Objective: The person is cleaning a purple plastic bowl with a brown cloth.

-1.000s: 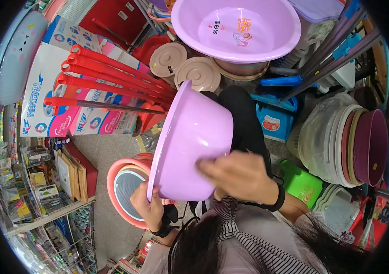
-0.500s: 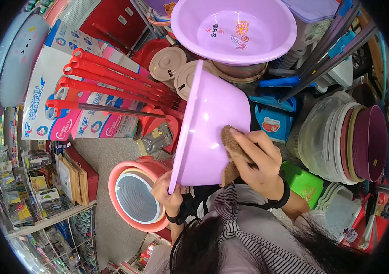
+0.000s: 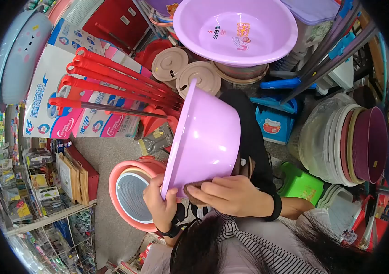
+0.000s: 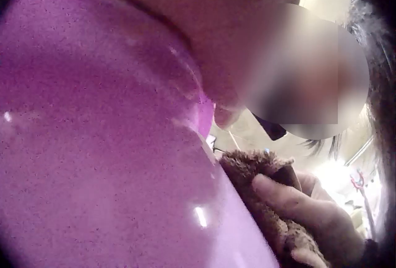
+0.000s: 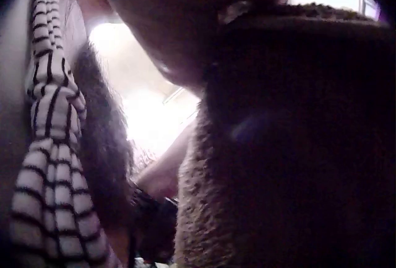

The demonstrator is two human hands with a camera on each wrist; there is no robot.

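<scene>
A light purple plastic basin (image 3: 206, 132) is held tilted on its side in front of the body, its outer wall facing the right hand. My left hand (image 3: 161, 204) grips the basin's rim at the near edge, thumb on the outside. In my right hand (image 3: 238, 196) is a brown fluffy cloth (image 3: 195, 194), pressed to the basin's outer wall close to the rim and the left thumb. The left wrist view shows this cloth (image 4: 247, 164) beside the glossy wall, the right fingers curled on it. Dark cloth (image 5: 201, 212) fills much of the right wrist view.
Another purple basin (image 3: 235, 27) with printed lettering lies ahead on stacked containers. Red-handled poles (image 3: 112, 75) lean by printed cartons on the left. Nested pink and grey baskets (image 3: 133, 196) stand on the floor, stacked basins (image 3: 370, 146) at right, with a green plastic item (image 3: 302, 185) nearby.
The right hand has carried the cloth down and left along the wall toward the rim. The basin has shifted slightly left and down, with the left hand still on its rim.
</scene>
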